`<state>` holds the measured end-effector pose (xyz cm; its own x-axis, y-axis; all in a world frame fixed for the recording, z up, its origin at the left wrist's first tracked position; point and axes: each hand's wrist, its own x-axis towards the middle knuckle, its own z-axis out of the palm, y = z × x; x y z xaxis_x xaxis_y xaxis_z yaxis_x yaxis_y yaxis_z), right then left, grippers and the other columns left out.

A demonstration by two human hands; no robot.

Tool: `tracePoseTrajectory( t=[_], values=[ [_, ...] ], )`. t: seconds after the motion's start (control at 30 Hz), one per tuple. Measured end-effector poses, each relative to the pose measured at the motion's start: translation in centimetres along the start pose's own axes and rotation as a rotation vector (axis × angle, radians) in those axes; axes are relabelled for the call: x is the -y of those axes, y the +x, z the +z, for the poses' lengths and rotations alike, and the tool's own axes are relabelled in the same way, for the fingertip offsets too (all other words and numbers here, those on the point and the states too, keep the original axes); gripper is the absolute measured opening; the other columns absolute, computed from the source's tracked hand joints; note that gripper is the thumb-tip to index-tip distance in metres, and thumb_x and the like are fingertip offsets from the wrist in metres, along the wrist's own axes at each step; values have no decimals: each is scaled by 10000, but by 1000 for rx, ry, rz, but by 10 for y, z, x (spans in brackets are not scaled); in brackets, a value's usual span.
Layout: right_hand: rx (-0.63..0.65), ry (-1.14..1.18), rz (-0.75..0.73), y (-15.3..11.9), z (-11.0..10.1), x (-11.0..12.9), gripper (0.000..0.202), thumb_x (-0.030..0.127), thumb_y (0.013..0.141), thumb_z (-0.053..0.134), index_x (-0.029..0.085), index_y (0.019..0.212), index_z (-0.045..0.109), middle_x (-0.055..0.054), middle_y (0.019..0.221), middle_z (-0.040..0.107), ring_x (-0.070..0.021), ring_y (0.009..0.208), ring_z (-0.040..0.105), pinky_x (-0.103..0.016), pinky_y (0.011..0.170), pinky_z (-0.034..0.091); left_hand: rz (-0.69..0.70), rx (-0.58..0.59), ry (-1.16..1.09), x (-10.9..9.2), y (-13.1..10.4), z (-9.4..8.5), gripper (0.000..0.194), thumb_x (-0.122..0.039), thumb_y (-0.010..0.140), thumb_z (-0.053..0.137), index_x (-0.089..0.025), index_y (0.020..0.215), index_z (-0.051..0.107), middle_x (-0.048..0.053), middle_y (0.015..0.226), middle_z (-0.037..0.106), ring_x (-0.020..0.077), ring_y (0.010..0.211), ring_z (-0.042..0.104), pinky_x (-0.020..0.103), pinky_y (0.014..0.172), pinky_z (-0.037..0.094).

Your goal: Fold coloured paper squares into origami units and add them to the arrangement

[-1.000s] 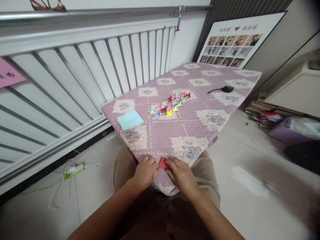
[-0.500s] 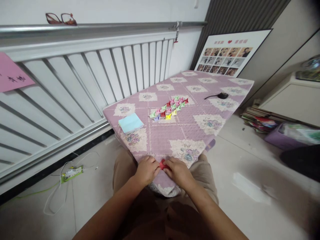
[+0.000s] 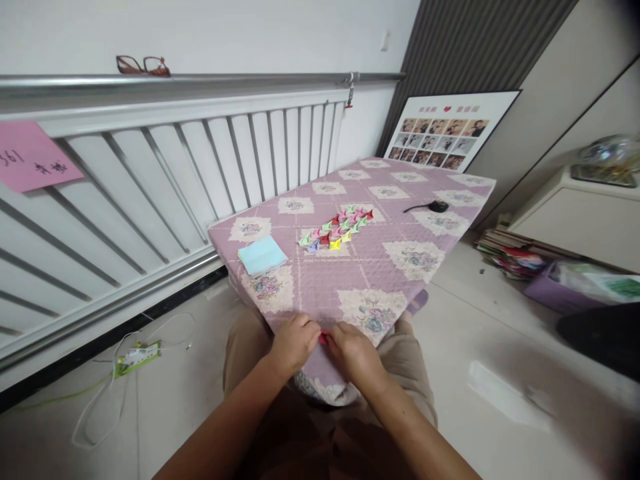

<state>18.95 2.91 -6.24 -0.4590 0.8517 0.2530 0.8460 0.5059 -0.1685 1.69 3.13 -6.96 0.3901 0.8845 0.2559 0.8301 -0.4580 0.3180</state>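
Note:
A small red piece of paper is pinched between both hands at the near corner of the cloth-covered table. My left hand grips its left side, with fingers closed. On the other side my right hand has its fingers closed on the paper, covering much of it. Several small folded paper pieces in red, pink, green, yellow and purple stand in slanting rows in the middle of the table. A stack of light blue paper sheets lies near the left edge.
A black object with a thin cord lies at the table's right. Behind on the left is a white radiator with glasses above. A power strip is on the floor; a purple bin stands right.
The camera view has tilted up slightly, so the surroundings sit lower. Both hands still hold the red paper, and less of it shows between the fingers.

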Motion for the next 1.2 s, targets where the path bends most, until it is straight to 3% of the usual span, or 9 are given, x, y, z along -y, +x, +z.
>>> tracePoseTrajectory(
  t=[0.1, 0.17, 0.3, 0.5, 0.77, 0.97, 1.2],
  values=[
    [-42, 92, 95, 3, -7, 3, 169, 212, 887, 481, 191, 749, 574, -34, 709, 605, -160, 630, 567, -263, 595, 391, -62, -137, -123, -7, -3, -9, 210, -218, 902, 488, -211, 1083, 596, 55, 1058, 565, 186, 965, 544, 325, 854, 468],
    [-76, 179, 137, 3, -11, 6, 149, 200, 869, 472, 199, 749, 560, -25, 705, 606, -155, 626, 574, -256, 589, 388, -68, -157, -166, -13, -7, -12, 245, -221, 890, 503, -223, 1123, 577, 56, 1079, 552, 188, 981, 542, 331, 870, 473],
    [-131, 330, 199, 2, -11, 9, 125, 192, 830, 470, 209, 729, 540, -16, 686, 605, -156, 631, 570, -255, 601, 396, -48, -68, -155, -23, -14, -11, 220, -194, 876, 507, -231, 1078, 586, 52, 1084, 546, 188, 975, 542, 332, 855, 483],
    [-109, 511, 279, -3, -11, 13, 187, 252, 837, 461, 220, 656, 496, 1, 618, 573, -150, 590, 535, -250, 568, 386, -44, 92, -51, -23, -17, -12, 171, -273, 874, 544, -209, 1022, 600, 59, 1016, 550, 205, 903, 550, 342, 779, 487],
    [-15, 713, 328, -4, -17, 12, 116, 261, 804, 497, 210, 704, 525, 14, 645, 569, -144, 613, 530, -246, 588, 404, 80, 83, -141, -19, -18, -17, 167, -249, 905, 487, -199, 936, 643, 46, 965, 543, 167, 879, 537, 289, 783, 463],
    [31, 774, 246, -7, -22, 12, 14, 223, 816, 475, 222, 805, 466, 47, 662, 525, -126, 615, 507, -234, 595, 393, 155, 115, -194, -19, -20, -23, 168, -241, 903, 486, -204, 921, 649, 36, 935, 529, 149, 852, 522, 257, 751, 442],
    [79, 765, 85, -10, -34, 7, 149, 133, 825, 408, 212, 781, 527, 19, 726, 565, -126, 688, 525, -245, 667, 424, 195, 158, -321, -15, -19, -39, 203, -245, 924, 456, -204, 918, 655, 38, 953, 537, 146, 879, 523, 258, 794, 438]
  ],
)
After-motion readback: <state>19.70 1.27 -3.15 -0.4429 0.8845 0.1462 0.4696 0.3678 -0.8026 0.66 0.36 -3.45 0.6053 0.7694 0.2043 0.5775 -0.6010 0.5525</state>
